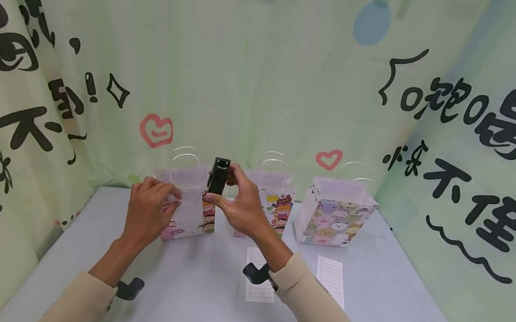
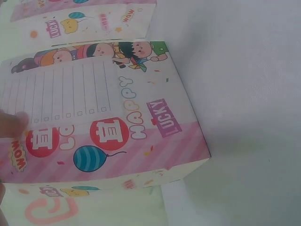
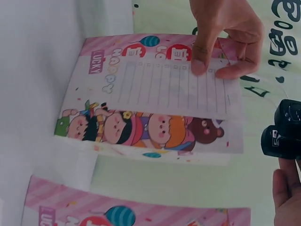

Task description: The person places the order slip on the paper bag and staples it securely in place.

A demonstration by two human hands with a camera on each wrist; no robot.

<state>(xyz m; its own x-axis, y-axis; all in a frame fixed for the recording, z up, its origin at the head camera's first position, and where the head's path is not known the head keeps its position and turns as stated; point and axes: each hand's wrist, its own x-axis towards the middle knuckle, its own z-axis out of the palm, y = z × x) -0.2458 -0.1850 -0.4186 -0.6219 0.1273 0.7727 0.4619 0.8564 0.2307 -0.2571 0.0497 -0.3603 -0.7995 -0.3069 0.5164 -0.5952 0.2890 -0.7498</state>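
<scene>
A pink and white paper gift bag (image 1: 208, 223) with cartoon children stands at the left of the table. A lined paper slip (image 3: 164, 92) with small checkboxes lies against its front face. My left hand (image 1: 149, 207) holds the slip at its edge, thumb on the front of the paper; the left wrist view cuts off most of this hand. Raised beside the bag's upper right, my right hand (image 1: 244, 204) grips a black stapler (image 1: 218, 177) held upright. In the right wrist view the stapler (image 3: 283, 134) is apart from the slip and bag.
A second matching bag (image 1: 284, 202) stands in the middle, and a bag with animal faces (image 1: 338, 225) at the right. Two more lined slips (image 1: 259, 293) (image 1: 331, 279) lie flat on the white table (image 1: 197, 285). A printed curtain (image 1: 254, 82) hangs behind and at both sides.
</scene>
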